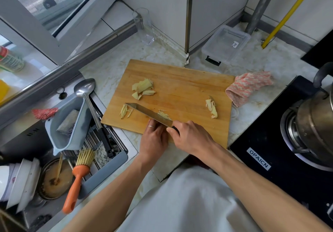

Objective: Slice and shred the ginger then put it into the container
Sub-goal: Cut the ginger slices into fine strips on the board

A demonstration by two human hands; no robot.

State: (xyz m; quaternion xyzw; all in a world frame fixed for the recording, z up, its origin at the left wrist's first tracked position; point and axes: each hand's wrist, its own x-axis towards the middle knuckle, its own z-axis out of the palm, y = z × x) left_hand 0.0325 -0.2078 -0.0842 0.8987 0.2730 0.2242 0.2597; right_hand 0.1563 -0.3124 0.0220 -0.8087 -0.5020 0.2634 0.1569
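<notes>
Marble worktop [111, 69] carries a wooden cutting board [180, 87]. Right hand [189, 136] grips the knife [149, 113]; left hand [153, 138], fingers curled, presses ginger shreds [163, 114] beside the blade. Ginger slices [143, 88] lie farther back, clear container [225, 45] beyond the board.

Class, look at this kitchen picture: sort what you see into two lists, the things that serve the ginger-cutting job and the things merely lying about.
Belong to the job:
knife, gripped by the right hand
left hand beside the blade
ginger slices
ginger shreds
cutting board
clear container

Lying about:
pink cloth
ladle
orange brush
glass
pot
</notes>
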